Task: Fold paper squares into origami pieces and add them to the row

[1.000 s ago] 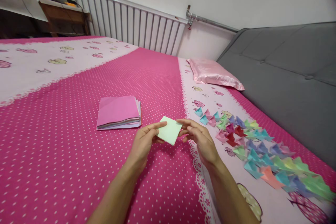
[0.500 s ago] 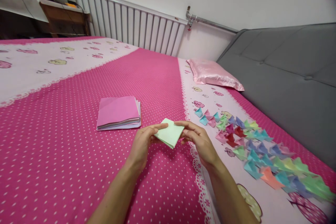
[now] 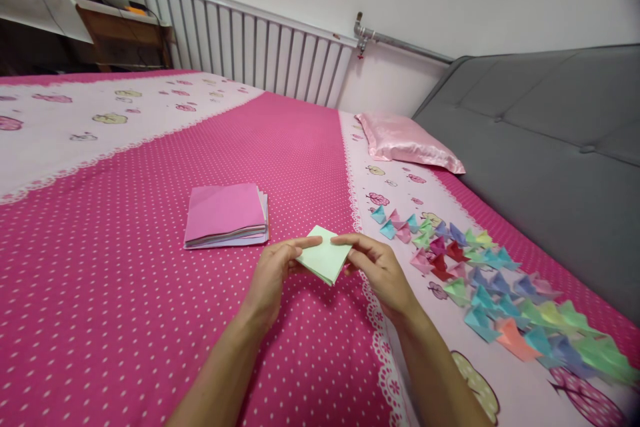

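Pale green folded paper (image 3: 325, 257) sits between the hands, at two o'clock from the left hand (image 3: 269, 275) and ten o'clock from the right hand (image 3: 384, 275). Both hold it in a narrow pinch, one at each side. From it, a pink-topped paper stack (image 3: 227, 212) lies at ten o'clock, small folded boats (image 3: 500, 282) at three.

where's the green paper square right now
In the head view, the green square is just below centre, held between the left hand and right hand.

Folded green paper (image 3: 324, 259) in both hands (image 3: 265, 280) (image 3: 384, 275), paper boats (image 3: 500, 282)
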Demonstrator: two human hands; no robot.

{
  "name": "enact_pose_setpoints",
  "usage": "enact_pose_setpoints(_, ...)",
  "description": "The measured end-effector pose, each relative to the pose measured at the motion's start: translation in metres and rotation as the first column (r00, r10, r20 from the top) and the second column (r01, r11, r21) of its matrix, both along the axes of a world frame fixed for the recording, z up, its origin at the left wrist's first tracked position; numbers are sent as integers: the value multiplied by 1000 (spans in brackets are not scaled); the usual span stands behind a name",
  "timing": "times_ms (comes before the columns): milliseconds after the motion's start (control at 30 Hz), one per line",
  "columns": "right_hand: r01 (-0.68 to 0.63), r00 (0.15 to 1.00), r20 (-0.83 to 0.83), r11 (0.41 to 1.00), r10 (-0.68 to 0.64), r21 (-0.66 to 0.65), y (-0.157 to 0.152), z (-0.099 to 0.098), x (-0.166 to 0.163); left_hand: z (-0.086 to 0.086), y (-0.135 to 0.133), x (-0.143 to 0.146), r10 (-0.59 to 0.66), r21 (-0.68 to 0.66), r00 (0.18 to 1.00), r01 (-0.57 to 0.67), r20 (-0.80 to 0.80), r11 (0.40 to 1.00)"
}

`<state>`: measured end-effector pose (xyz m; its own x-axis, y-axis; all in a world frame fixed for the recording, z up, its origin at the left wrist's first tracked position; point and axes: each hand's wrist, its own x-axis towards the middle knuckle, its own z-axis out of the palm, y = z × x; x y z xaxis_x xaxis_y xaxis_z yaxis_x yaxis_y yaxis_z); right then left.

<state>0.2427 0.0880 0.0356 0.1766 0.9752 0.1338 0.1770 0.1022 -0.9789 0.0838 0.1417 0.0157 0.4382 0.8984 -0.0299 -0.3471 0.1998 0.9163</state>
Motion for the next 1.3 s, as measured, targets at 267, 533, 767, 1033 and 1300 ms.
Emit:
enact_pose_setpoints(267, -20, 1000, 15, 1000, 20, -20, 0, -3, 1, 2, 0, -1, -23, 17, 999, 24, -36, 1000)
enact_pose_setpoints(533, -98, 992, 82, 995, 97, 9, -2, 2, 2, 5, -2, 0, -80, 20, 995, 81, -55, 997)
enact_pose_setpoints(767, -98, 989, 115, 995, 96, 13, -2, 4, 1, 7, -2, 0, -85, 33, 994, 88, -68, 996)
enact_pose_setpoints(1033, -171, 983, 64, 985, 172, -28, -6, 6, 3, 1, 1, -2, -57, 34, 998, 58, -24, 998)
enact_pose_setpoints(1300, -224, 974, 8, 974, 224, -34, -7, 4, 3, 3, 1, -2, -36, -33, 998, 37, 47, 999)
